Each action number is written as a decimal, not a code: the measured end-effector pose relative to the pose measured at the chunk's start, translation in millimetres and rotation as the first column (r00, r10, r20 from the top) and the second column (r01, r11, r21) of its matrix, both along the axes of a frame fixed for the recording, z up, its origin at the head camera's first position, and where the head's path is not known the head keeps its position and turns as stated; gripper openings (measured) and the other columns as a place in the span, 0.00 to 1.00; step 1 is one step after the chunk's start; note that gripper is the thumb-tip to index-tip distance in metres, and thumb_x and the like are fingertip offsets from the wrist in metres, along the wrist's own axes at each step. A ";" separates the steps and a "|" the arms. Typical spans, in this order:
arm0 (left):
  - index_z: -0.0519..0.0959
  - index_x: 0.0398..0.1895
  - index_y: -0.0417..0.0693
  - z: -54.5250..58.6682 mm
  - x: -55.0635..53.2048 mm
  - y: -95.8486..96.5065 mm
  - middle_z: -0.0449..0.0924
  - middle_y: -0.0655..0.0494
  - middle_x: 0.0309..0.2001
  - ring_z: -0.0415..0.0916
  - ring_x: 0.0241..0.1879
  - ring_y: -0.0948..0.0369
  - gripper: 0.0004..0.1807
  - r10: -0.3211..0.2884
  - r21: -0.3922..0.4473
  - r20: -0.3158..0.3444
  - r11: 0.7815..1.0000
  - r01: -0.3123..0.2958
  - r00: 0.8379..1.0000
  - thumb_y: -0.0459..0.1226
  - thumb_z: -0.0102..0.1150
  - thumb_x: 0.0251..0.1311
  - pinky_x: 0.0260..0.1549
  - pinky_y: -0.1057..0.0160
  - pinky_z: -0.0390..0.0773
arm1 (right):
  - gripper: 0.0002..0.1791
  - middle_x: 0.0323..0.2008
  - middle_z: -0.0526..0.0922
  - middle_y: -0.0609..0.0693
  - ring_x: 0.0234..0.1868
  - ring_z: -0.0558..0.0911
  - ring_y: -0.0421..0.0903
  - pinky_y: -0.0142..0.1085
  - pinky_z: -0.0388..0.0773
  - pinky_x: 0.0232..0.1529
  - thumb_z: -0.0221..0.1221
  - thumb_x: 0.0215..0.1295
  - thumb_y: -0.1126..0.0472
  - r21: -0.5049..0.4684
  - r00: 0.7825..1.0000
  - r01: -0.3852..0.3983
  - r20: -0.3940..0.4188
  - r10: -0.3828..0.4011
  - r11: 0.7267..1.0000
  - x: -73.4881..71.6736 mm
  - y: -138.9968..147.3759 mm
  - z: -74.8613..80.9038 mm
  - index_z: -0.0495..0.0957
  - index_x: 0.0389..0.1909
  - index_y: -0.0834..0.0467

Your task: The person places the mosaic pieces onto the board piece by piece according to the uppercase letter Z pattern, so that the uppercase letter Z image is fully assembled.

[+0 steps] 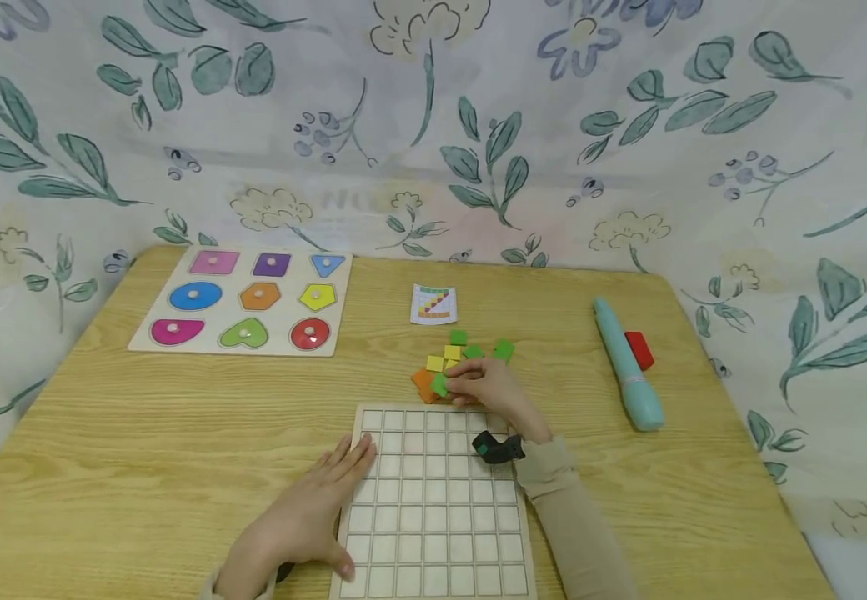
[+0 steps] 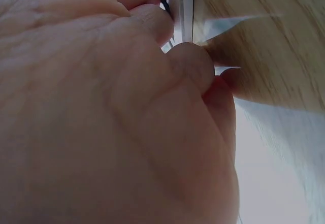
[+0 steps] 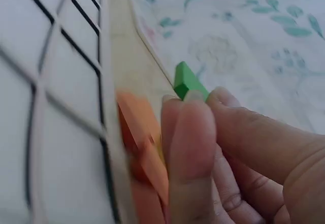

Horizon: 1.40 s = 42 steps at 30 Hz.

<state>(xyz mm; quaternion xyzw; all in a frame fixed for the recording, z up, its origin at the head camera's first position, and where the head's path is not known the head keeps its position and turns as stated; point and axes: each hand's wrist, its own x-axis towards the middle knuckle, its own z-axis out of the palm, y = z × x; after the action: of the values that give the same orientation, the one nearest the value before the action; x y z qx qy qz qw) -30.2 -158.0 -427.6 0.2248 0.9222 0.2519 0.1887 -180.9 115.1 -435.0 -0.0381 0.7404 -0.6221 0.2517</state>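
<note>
Right hand pinches one green piece off the grid board's far edge; left hand rests on the board's left edge

Right hand (image 1: pixel 493 387): grasping. Thumb and fingertip pinch a green piece (image 1: pixel 439 385). Head view shows only its face; the right wrist view adds its thick side and shows it tilted, projecting past the fingertips.

Just beside these fingers: overlapping orange pieces (image 1: pixel 423 382), tilted against one another in the right wrist view. Slightly beyond the hand: yellow pieces (image 1: pixel 435 363) and loose green pieces (image 1: pixel 458 337). Farther out from it, a small printed card (image 1: pixel 433 304).

Left hand (image 1: pixel 313 508): not grasping; fingers extended, fingertips and thumb touching the left margin of the grid board (image 1: pixel 433 492). Left wrist view is mostly palm, but shows the board's side edge at the fingertips, which the head view hides.

Edges and room: the board's far edge lies just on the near side of the right hand; a dark wrist device (image 1: pixel 497 448) overhangs its squares. Right of that hand, bare wood of the table (image 1: pixel 553 333) extends to a teal object (image 1: pixel 628 371) and a red block (image 1: pixel 639 350). Left of the left hand, wood continues to the table's edge; ahead of it, well apart, lies a shape puzzle (image 1: pixel 278 333). Beyond everything hangs floral cloth (image 1: pixel 433 167).
</note>
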 end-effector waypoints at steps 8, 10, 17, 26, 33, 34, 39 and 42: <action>0.46 0.76 0.40 0.6 -0.5 0.6 0.42 0.45 0.78 0.39 0.77 0.42 0.76 0.001 0.000 -0.010 1.000 -0.001 1.000 0.54 0.80 0.20 0.72 0.39 0.49 | 0.08 0.28 0.86 0.56 0.22 0.83 0.39 0.33 0.85 0.29 0.64 0.61 0.66 0.128 0.987 -0.138 -0.064 0.148 0.982 14.5 -49.7 0.9 0.82 0.39 0.66; 0.47 0.76 0.40 0.7 0.1 1.1 0.43 0.44 0.78 0.40 0.76 0.42 0.76 0.005 -0.008 -0.017 1.000 -0.006 1.000 0.54 0.80 0.19 0.72 0.39 0.50 | 0.07 0.26 0.85 0.56 0.21 0.82 0.39 0.32 0.84 0.26 0.64 0.60 0.66 0.175 0.980 -0.151 -0.101 0.170 0.973 18.1 -57.6 1.4 0.83 0.37 0.66; 0.48 0.76 0.38 2.2 2.3 0.9 0.45 0.43 0.77 0.42 0.76 0.41 0.77 0.012 -0.026 -0.033 1.000 -0.013 0.999 0.53 0.81 0.18 0.71 0.39 0.52 | 0.03 0.24 0.83 0.48 0.23 0.75 0.37 0.27 0.74 0.25 0.68 0.57 0.61 0.387 0.910 -0.131 -0.319 0.266 0.913 29.5 -72.4 -0.3 0.86 0.29 0.57; 0.48 0.76 0.38 2.6 3.2 1.7 0.46 0.43 0.77 0.43 0.76 0.41 0.77 0.005 -0.038 -0.050 0.999 -0.007 0.999 0.52 0.81 0.17 0.71 0.40 0.52 | 0.09 0.34 0.84 0.52 0.28 0.76 0.38 0.28 0.75 0.29 0.63 0.63 0.59 0.303 0.918 -0.179 -0.292 0.270 0.936 24.7 -61.8 0.6 0.84 0.41 0.58; 0.47 0.76 0.39 0.6 2.9 2.4 0.45 0.44 0.78 0.42 0.76 0.41 0.77 0.007 -0.030 -0.043 1.000 -0.008 0.999 0.52 0.82 0.17 0.71 0.40 0.51 | 0.19 0.52 0.82 0.60 0.43 0.81 0.46 0.30 0.77 0.36 0.55 0.70 0.56 0.150 0.970 0.050 -0.243 -0.012 0.987 -3.5 -12.2 3.8 0.77 0.58 0.60; 0.47 0.76 0.39 0.5 2.7 2.5 0.45 0.44 0.78 0.42 0.76 0.41 0.77 0.007 -0.030 -0.041 1.000 -0.009 0.999 0.52 0.82 0.17 0.71 0.40 0.51 | 0.20 0.54 0.81 0.60 0.44 0.81 0.47 0.30 0.77 0.36 0.55 0.71 0.56 0.140 0.968 0.108 -0.242 -0.072 0.984 -7.5 -3.5 3.2 0.75 0.60 0.60; 0.47 0.76 0.40 -1.3 1.8 2.1 0.44 0.45 0.78 0.40 0.77 0.42 0.77 0.012 -0.029 -0.022 1.000 -0.013 1.000 0.53 0.81 0.18 0.72 0.39 0.51 | 0.22 0.62 0.74 0.60 0.35 0.79 0.43 0.25 0.75 0.33 0.52 0.72 0.59 0.085 0.929 0.314 -0.232 -0.287 0.946 -21.6 33.3 -6.1 0.70 0.65 0.60; 0.47 0.76 0.41 -2.9 1.9 0.9 0.43 0.45 0.78 0.40 0.77 0.42 0.77 0.016 -0.027 -0.012 0.999 -0.017 1.000 0.55 0.80 0.18 0.71 0.38 0.51 | 0.24 0.63 0.73 0.61 0.28 0.75 0.39 0.23 0.73 0.26 0.51 0.73 0.61 0.050 0.926 0.326 -0.217 -0.308 0.944 -24.8 45.5 -13.9 0.67 0.67 0.61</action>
<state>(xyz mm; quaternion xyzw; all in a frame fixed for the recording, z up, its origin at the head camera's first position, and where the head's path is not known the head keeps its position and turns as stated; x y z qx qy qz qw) -28.3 -157.0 -430.6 0.2160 0.9284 0.2395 0.1843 -205.7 160.7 -448.9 0.0287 0.7848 -0.6150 0.0712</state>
